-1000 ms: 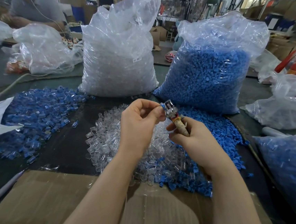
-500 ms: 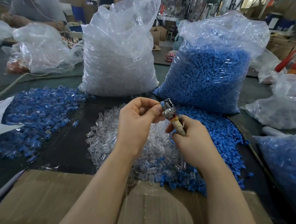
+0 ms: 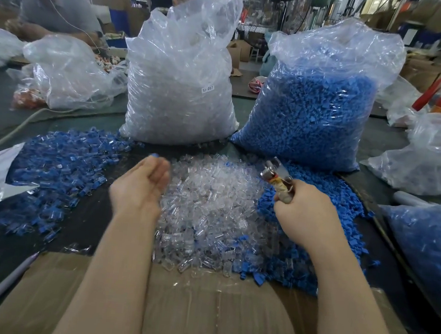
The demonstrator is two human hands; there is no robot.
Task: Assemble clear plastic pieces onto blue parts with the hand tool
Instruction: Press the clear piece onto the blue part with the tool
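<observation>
Hands apart over the clear plastic pieces (image 3: 210,201)
Left hand (image 3: 140,186) blurred, fingers loose, blue piece (image 3: 154,155) at fingertips; right hand (image 3: 307,213) grips hand tool (image 3: 277,175).

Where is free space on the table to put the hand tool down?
A bare dark strip runs between the assembled blue pile and the clear pieces. The cardboard near the body is mostly free. Around the loose blue parts it is crowded.

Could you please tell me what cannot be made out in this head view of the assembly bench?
- Left hand: motion-blurred; whether the blue speck at its fingertips is held is unclear.
- Hand tool: handle hidden inside the right hand; its head looks empty, but small.
- Right-hand bag of blue pieces: cut off by the frame edge.
</observation>
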